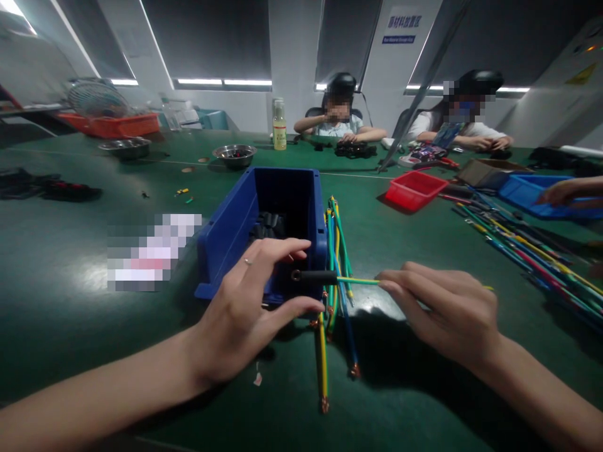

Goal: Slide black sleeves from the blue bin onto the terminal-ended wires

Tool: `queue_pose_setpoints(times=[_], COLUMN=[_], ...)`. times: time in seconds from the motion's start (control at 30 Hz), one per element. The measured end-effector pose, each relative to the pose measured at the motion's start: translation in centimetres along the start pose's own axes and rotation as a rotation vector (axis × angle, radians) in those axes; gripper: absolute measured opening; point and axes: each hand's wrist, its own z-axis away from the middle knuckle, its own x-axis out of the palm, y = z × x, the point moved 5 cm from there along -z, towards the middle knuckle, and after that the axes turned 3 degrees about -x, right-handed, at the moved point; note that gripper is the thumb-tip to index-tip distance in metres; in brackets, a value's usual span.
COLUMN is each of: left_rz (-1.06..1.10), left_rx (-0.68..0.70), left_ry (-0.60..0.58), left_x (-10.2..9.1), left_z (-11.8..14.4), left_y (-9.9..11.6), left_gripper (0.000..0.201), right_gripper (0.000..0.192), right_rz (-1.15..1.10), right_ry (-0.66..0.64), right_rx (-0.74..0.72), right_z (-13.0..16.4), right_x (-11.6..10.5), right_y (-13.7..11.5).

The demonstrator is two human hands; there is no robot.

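My right hand point(440, 307) pinches a green-and-yellow wire point(358, 281) held out level to the left. A black sleeve point(318, 277) covers the wire's left end, and a copper ring terminal point(296, 275) sticks out past it. Around that end, thumb and fingers apart, is my left hand point(254, 301), which does not seem to touch it. Behind the left hand stands a blue bin point(226, 235) with black sleeve pieces point(269, 225) inside. Along the bin's right side lie several green-yellow and blue wires point(323, 358) with copper ends.
A red tray point(417, 190) and a blue tray point(532, 193) sit to the right, beside a bundle of wires point(527, 248). Metal bowls point(234, 156) and a bottle point(279, 125) stand farther back. Two people work across the green table point(155, 333); another person's hand point(572, 193) reaches in at right.
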Motion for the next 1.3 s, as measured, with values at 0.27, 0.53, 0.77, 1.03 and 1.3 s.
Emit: queue_pose_setpoints(times=[0.27, 0.53, 0.77, 1.03, 1.3], left_rz=[-0.365, -0.514, -0.51, -0.626, -0.605], left_rx=[-0.106, -0.022, 0.012, 0.049, -0.057], left_ry=[-0.253, -0.438, -0.409, -0.348, -0.488], left_x=[1.0, 2.3, 2.2, 2.3, 2.4], left_z=[-0.7, -0.3, -0.3, 0.0, -0.1], left_y=[-0.6, -0.5, -0.4, -0.7, -1.5], left_gripper=[0.047, 0.073, 0.072, 0.076, 0.085], right_gripper=[0.033, 0.018, 0.032, 0.026, 0.058], right_rz=[0.022, 0.303, 0.504, 0.492, -0.315], right_ry=[-0.005, -0.531, -0.417, -0.287, -0.571], right_rx=[0.462, 0.483, 0.519, 0.451, 0.239], right_z=[1.7, 5.0, 9.4, 5.4, 2.2], right_x=[1.5, 4.0, -1.3, -0.3, 6.9], right_y=[5.6, 8.4, 15.1, 11.3, 1.9])
